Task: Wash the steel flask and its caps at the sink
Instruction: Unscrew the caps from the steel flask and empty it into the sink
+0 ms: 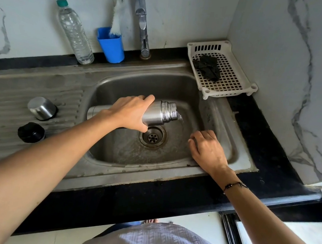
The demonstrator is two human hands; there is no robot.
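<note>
At the left of the frame, on the ribbed draining board (5, 97), a steel cap (42, 108) is being left standing mouth-down, with a black inner cap (31, 132) just below it; both are lying well apart from the basin and could be knocked off if an arm is swung across them. Toward the upper left, a clear plastic bottle (74, 32) with a green lid is being stood against the marble wall, its label absent or unreadable, beside a blue cup (111, 46) holding a bottle brush (117, 16). At the centre, the steel flask (158, 114) is being held tipped over the sink (120, 83), gripped round its body by the left hand (129, 112), fingers and thumb curled about it, and water is being poured from its mouth toward the drain (152, 136). The wet steel is judged to be slippery: a loosened grip could let the flask drop into the basin. The tap (142, 23) is standing above, with no stream seen. To the right, the right hand (207, 150) is being rested on the basin wall, fingers loosely curled and holding nothing. At the upper right, a dark cloth (207, 66) is lying in a white slotted tray (241, 81). No brand or writing can be read anywhere.
</note>
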